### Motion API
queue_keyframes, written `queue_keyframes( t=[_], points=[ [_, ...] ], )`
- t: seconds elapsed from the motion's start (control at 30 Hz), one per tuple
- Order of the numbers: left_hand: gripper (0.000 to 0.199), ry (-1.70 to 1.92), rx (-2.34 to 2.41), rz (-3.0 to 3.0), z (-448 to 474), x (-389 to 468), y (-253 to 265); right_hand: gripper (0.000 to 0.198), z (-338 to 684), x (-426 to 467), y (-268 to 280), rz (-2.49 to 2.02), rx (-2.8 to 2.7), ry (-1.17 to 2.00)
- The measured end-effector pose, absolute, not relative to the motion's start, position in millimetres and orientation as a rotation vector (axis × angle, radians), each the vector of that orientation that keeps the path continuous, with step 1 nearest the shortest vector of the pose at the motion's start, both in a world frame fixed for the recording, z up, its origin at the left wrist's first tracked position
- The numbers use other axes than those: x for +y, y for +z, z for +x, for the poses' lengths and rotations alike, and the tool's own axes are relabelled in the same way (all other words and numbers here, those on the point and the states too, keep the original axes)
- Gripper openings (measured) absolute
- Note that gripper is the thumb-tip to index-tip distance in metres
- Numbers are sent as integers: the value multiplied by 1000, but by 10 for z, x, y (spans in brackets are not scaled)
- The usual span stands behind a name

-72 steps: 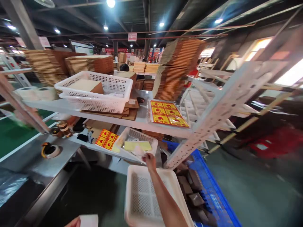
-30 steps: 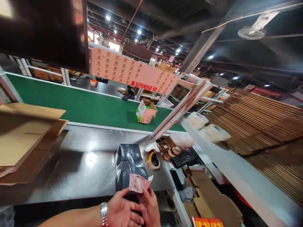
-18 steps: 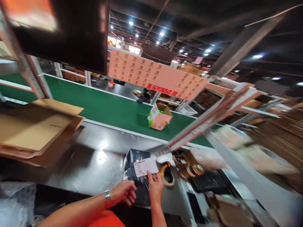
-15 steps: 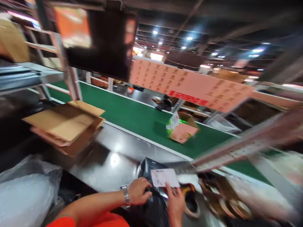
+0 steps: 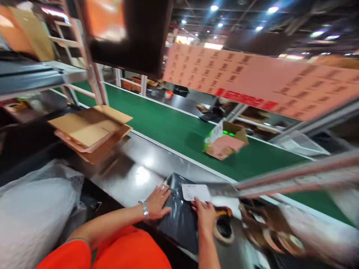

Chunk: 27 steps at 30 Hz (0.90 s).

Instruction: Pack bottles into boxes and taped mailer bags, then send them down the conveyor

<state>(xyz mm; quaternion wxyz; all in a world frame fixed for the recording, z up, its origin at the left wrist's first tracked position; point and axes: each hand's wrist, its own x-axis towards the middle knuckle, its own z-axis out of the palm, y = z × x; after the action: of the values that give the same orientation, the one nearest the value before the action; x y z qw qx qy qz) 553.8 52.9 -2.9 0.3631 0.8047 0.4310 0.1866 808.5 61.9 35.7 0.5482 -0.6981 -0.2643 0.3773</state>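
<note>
A package wrapped in shiny black plastic (image 5: 178, 220) lies on the metal bench in front of me. My left hand (image 5: 158, 203) rests along its left edge, fingers stretched out and apart. A white label (image 5: 196, 192) with faint print is over the upper right part of the package. My right hand (image 5: 204, 213) holds the label's lower edge, with the fingers bent in a pinch. Just right of that hand sits a tape dispenser (image 5: 223, 212) with a roll of tape.
Flattened cardboard boxes (image 5: 89, 125) are stacked at the left. Beyond the bench runs a green conveyor belt (image 5: 171, 123) carrying an open carton (image 5: 224, 144). Tape rolls (image 5: 280, 239) lie at right, beside a slanted metal post (image 5: 291, 173). A plastic-wrapped white bundle (image 5: 36, 216) stands at lower left.
My left hand has flattened out on the package's left edge; its fingers were curled before. My right hand remains at the label. The camera view has shifted, so more of the package shows.
</note>
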Motion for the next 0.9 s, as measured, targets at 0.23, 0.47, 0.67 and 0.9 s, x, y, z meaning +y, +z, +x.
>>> queue_keyframes(
  t=[0.23, 0.47, 0.67, 0.9],
  points=[
    [75, 546, 1144, 2296, 5761, 778, -20, 78, 8012, 631, 110, -1652, -549, 878],
    [79, 469, 994, 2395, 6076, 954, 39, 67, 7863, 648, 39, -1667, -600, 908],
    [87, 323, 963, 2393, 5993, 997, -194, 66, 7829, 674, -27, -1829, -723, 860],
    [87, 325, 935, 2427, 5955, 1018, -311, 39, 8140, 580, 118, -2178, -1049, 479]
  ],
)
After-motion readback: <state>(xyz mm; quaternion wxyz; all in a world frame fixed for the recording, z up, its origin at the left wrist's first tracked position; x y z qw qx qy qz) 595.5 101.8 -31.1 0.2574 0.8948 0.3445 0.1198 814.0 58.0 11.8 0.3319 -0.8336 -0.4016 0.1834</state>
